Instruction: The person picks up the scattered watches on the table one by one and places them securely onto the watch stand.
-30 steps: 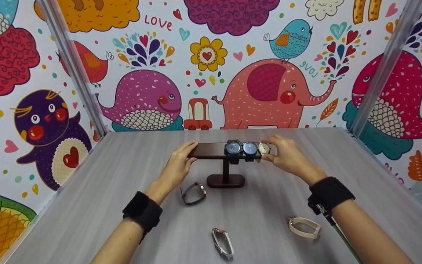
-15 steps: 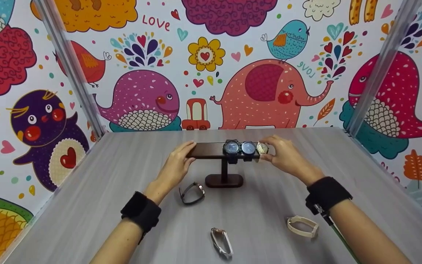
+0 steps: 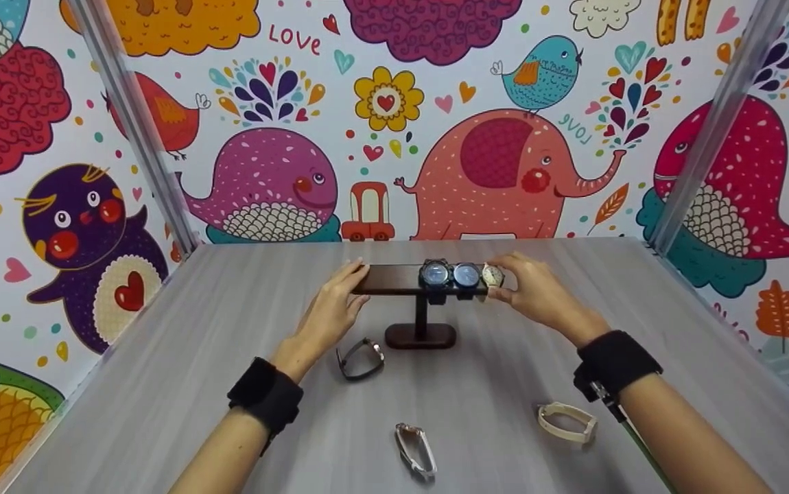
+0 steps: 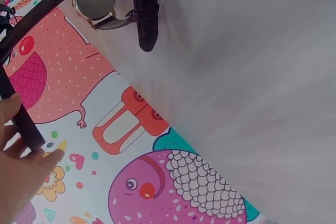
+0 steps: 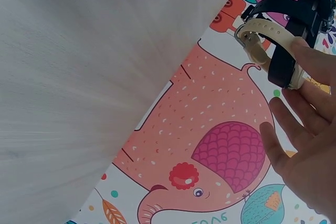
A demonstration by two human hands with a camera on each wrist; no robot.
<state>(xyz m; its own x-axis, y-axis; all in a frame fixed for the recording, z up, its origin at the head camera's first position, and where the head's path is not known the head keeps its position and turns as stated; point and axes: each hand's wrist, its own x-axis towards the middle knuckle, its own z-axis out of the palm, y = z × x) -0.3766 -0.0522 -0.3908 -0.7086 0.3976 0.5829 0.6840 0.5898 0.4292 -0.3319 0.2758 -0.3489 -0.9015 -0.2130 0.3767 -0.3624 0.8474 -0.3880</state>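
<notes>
A dark brown watch stand (image 3: 394,279) has a flat bar on a post. My left hand (image 3: 329,305) holds the bar's left end, thumb below and fingers on top; the left wrist view shows that hand (image 4: 23,171) at the bar's tip. At the other end my right hand (image 3: 538,291) pinches a cream watch (image 3: 492,276). Its cream strap (image 5: 273,30) loops round the bar end in the right wrist view. Beside it on the bar sit a blue-faced watch (image 3: 466,275) and a bulky black watch (image 3: 435,274).
A dark-strapped watch (image 3: 360,361) lies on the grey table (image 3: 230,412) in front of the stand's base (image 3: 420,336). Nearer the front lies a white-strapped watch (image 3: 415,451), and to the right a beige-strapped watch (image 3: 567,423). Cartoon-printed walls (image 3: 381,158) enclose the table.
</notes>
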